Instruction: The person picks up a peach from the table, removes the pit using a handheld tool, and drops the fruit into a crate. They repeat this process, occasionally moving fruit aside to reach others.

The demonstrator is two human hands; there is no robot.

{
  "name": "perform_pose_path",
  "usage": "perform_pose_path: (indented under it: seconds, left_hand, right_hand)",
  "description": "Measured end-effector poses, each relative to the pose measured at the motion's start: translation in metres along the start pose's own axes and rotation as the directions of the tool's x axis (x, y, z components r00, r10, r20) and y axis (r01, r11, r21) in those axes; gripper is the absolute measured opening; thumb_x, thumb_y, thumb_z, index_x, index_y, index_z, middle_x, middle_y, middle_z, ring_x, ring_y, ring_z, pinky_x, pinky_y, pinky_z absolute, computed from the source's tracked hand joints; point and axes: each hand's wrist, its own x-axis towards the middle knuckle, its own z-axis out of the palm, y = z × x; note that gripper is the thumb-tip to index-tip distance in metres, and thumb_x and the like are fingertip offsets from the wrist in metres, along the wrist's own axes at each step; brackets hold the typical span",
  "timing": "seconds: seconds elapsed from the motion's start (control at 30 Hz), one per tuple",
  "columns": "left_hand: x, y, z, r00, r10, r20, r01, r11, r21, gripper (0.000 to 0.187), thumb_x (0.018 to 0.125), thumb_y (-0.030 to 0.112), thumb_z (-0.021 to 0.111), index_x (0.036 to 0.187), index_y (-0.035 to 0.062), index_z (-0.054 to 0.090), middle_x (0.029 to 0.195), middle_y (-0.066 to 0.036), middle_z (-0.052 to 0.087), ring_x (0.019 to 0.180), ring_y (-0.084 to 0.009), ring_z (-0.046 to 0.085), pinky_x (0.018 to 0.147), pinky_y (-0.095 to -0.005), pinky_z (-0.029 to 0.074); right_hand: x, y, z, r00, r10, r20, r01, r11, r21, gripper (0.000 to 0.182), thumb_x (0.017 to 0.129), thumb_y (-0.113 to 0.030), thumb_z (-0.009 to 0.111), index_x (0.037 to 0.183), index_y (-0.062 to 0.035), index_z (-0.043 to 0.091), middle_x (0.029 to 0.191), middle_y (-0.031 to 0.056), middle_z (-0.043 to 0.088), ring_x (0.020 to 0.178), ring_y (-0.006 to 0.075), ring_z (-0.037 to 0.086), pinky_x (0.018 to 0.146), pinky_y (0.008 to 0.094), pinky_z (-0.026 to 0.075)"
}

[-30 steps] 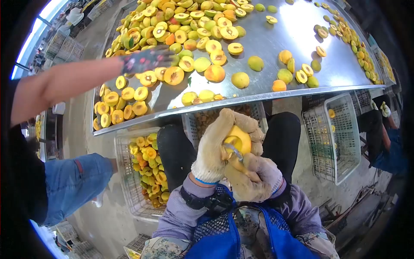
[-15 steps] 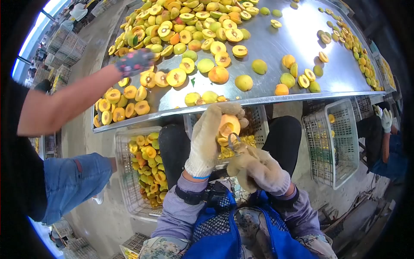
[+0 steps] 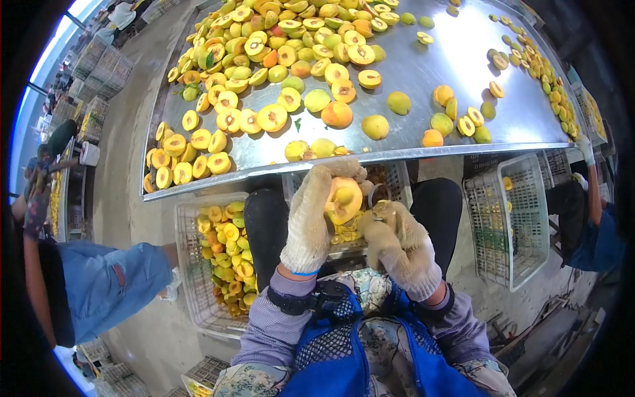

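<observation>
My left hand, in a soiled white knit glove, is closed around a peach half. The cut face is turned toward my right hand and shows a round yellow-green patch at its middle. In my right hand, gloved as well, is a looped metal pitting tool, its loop up and just right of the fruit. Both hands are in front of the table edge, over a crate between my knees with yellow peach pieces in it. Cut peaches lie on the metal table just beyond.
A plastic crate of peach halves stands by my left leg, another crate at my right. A person in denim shorts is at the left. At the far right, another person's gloved hand is at the table corner.
My right hand has drawn the tool right, away from the peach half. The left-hand person's arm has pulled back from the table. The far-right person's hand has risen to the table corner.
</observation>
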Motion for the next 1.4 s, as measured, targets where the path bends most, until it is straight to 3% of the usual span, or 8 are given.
perform_pose_path:
  seconds: [0.17,0.37,0.77,0.93,1.03,1.2,1.27,1.4]
  left_hand:
    - [-0.001,0.001,-0.001,0.998,-0.030,0.058,0.036,0.995,-0.097,0.052,0.100,0.043,0.047,0.123,-0.0032,0.053,0.117,-0.015,0.059,0.105,-0.0244,0.062,0.092,-0.0348,0.051]
    - [-0.006,-0.001,0.001,0.999,0.024,-0.029,-0.024,1.000,-0.013,0.049,0.099,0.038,0.050,0.126,-0.0030,0.050,0.119,-0.017,0.058,0.109,-0.0249,0.060,0.093,-0.0365,0.050]
    - [-0.013,0.004,0.020,0.987,-0.015,-0.161,0.032,0.994,0.106,0.055,0.099,0.047,0.045,0.106,-0.0052,0.059,0.095,-0.020,0.066,0.080,-0.0271,0.068,0.072,-0.0354,0.057]
    - [-0.015,0.013,0.021,0.995,-0.092,-0.048,0.095,0.994,0.045,0.053,0.099,0.046,0.046,0.105,-0.0053,0.061,0.095,-0.019,0.066,0.079,-0.0246,0.067,0.072,-0.0337,0.057]
    - [-0.015,0.011,0.020,0.987,-0.162,0.016,0.163,0.982,-0.096,0.052,0.100,0.044,0.047,0.107,-0.0051,0.062,0.098,-0.017,0.066,0.082,-0.0218,0.067,0.075,-0.0328,0.057]
    - [-0.003,0.009,0.023,0.989,-0.121,0.083,0.129,0.986,-0.109,0.052,0.100,0.044,0.046,0.108,-0.0053,0.061,0.098,-0.016,0.066,0.083,-0.0229,0.067,0.077,-0.0340,0.056]
    - [0.012,0.003,0.013,0.993,-0.050,-0.105,0.044,0.998,-0.054,0.051,0.100,0.043,0.046,0.108,-0.0056,0.060,0.098,-0.016,0.066,0.084,-0.0239,0.067,0.078,-0.0346,0.056]
    - [0.016,0.003,-0.001,0.998,-0.007,-0.070,-0.002,0.991,-0.137,0.051,0.100,0.043,0.047,0.110,-0.0055,0.059,0.101,-0.016,0.065,0.087,-0.0243,0.067,0.078,-0.0343,0.056]
  right_hand:
    - [0.003,-0.008,0.002,0.997,0.023,-0.069,-0.023,1.000,-0.003,0.027,0.091,-0.026,0.065,0.101,-0.0018,0.059,0.067,0.0008,0.055,0.058,0.0072,0.054,0.054,0.0243,0.045]
    - [0.001,-0.016,-0.001,0.963,0.226,0.145,-0.222,0.974,-0.039,0.029,0.092,-0.030,0.063,0.099,-0.0028,0.059,0.070,0.0033,0.056,0.058,0.0082,0.054,0.054,0.0266,0.046]
    - [-0.002,-0.007,0.004,0.956,0.182,0.229,-0.167,0.982,-0.086,0.029,0.092,-0.034,0.064,0.095,-0.0047,0.061,0.058,0.0032,0.054,0.050,0.0100,0.052,0.047,0.0262,0.041]
    - [0.003,-0.010,-0.011,0.649,0.382,0.658,-0.624,0.763,0.172,0.028,0.095,-0.032,0.060,0.096,-0.0038,0.060,0.060,-0.0015,0.054,0.049,0.0058,0.048,0.045,0.0210,0.036]
    - [-0.004,0.008,-0.017,0.631,0.259,0.732,-0.597,0.764,0.245,0.029,0.096,-0.030,0.056,0.101,-0.0024,0.059,0.067,-0.0017,0.056,0.054,0.0041,0.048,0.046,0.0205,0.037]
    - [-0.003,0.008,-0.022,0.615,0.228,0.755,-0.597,0.760,0.256,0.028,0.096,-0.028,0.056,0.107,-0.0025,0.058,0.076,-0.0042,0.056,0.061,0.0032,0.048,0.051,0.0196,0.037]
    - [0.000,-0.002,-0.029,0.549,0.219,0.806,-0.611,0.763,0.209,0.028,0.095,-0.027,0.057,0.107,-0.0024,0.059,0.078,-0.0049,0.056,0.064,0.0032,0.048,0.052,0.0193,0.038]
    - [-0.001,-0.021,-0.027,0.709,0.414,0.571,-0.568,0.815,0.114,0.021,0.094,-0.024,0.059,0.097,-0.0033,0.060,0.075,-0.0020,0.056,0.061,0.0043,0.049,0.051,0.0191,0.037]
